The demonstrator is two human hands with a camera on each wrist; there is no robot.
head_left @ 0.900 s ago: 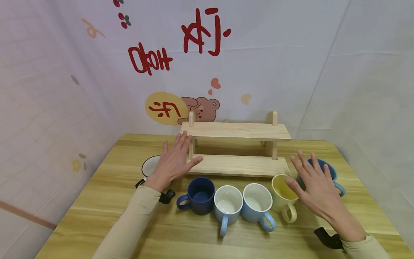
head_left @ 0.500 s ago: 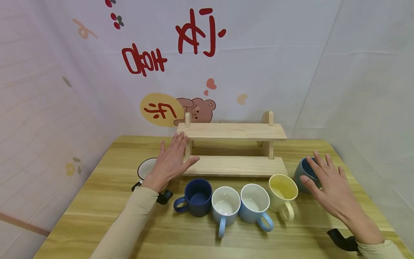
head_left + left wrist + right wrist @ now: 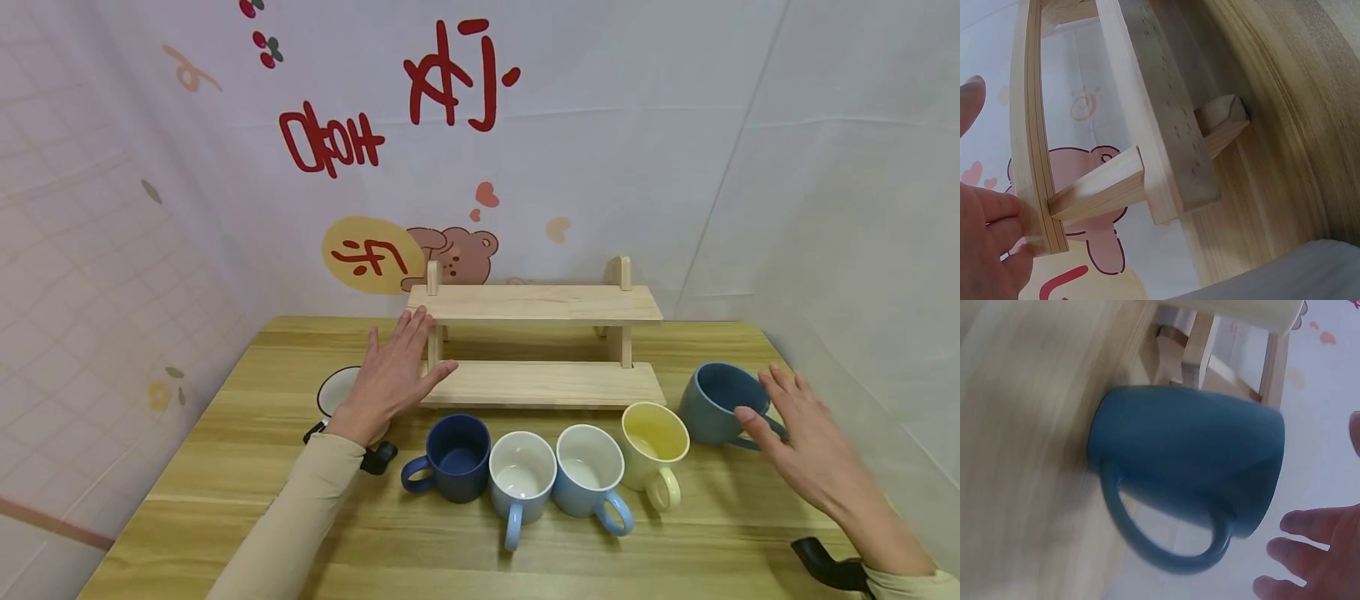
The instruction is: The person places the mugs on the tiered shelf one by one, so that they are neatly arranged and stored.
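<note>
A two-tier wooden rack (image 3: 536, 383) stands at the back of the table. My left hand (image 3: 392, 379) has its fingers spread, and the fingertips rest at the left end of the upper shelf; the left wrist view shows the fingers against the shelf end (image 3: 1041, 234). At the right, my right hand (image 3: 813, 442) hovers with extended fingers beside a grey-blue mug (image 3: 705, 412), near its handle. In the right wrist view the mug (image 3: 1191, 453) stands upright, and the fingers (image 3: 1300, 556) are apart from it, above the rim.
Before the rack stand a dark blue mug (image 3: 457, 467), two light blue mugs with white insides (image 3: 521, 500) (image 3: 581, 492) and a pale yellow mug (image 3: 645, 471). Partly behind my left hand is a white mug with a black rim (image 3: 333, 392). Fabric walls enclose the table.
My right hand has moved right, from over the yellow and grey-blue mugs to beside the grey-blue mug's handle. The left hand stays at the rack. The head view has shifted slightly.
</note>
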